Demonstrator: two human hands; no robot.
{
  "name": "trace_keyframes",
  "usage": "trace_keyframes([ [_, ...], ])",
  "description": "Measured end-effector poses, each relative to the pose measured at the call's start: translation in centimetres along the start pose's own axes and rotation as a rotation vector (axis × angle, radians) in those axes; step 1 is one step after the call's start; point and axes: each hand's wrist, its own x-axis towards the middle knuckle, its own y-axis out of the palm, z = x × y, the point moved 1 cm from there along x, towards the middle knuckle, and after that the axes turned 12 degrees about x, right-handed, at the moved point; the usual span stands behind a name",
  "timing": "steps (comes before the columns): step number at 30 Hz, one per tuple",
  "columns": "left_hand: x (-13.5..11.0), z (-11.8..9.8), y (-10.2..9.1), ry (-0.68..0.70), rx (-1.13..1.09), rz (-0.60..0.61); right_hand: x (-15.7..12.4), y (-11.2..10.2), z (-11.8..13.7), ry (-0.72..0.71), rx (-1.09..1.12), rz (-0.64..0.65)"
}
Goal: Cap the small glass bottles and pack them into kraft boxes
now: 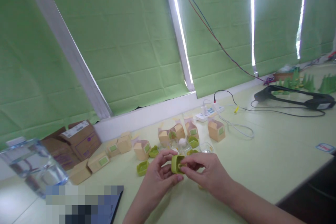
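Note:
Both my hands meet over the pale green table [275, 154] around a small yellow-green plastic piece [176, 163]. My left hand [157, 175] cups it from the left, thumb over its top. My right hand [204, 169] pinches its right edge with thumb and forefinger. Just beyond my hands lie several more green plastic pieces [142, 168], a small white ball [182, 142] and several small tan cardboard boxes with green labels [216, 130].
A larger brown carton [78, 140] and a clear plastic container [31, 166] stand at the left. A white power strip [210, 112] with cables lies by the window sill. A black curved device [296, 96] and green paper shapes [309, 83] are at the right. The table edge runs along the lower right.

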Motion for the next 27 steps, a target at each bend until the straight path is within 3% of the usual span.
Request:
trace_keyframes([
  [9,0.5,0.6,0.0,0.057,0.076,0.007,0.3,-0.5,0.3,-0.04,-0.071,0.139],
  [21,0.4,1.0,-0.1,0.054,-0.03,0.03,0.2,-1.2,0.3,-0.227,-0.232,0.071],
  [27,0.6,1.0,0.2,0.051,-0.028,0.049,0.1,-1.1,0.3,-0.229,-0.237,0.076],
])
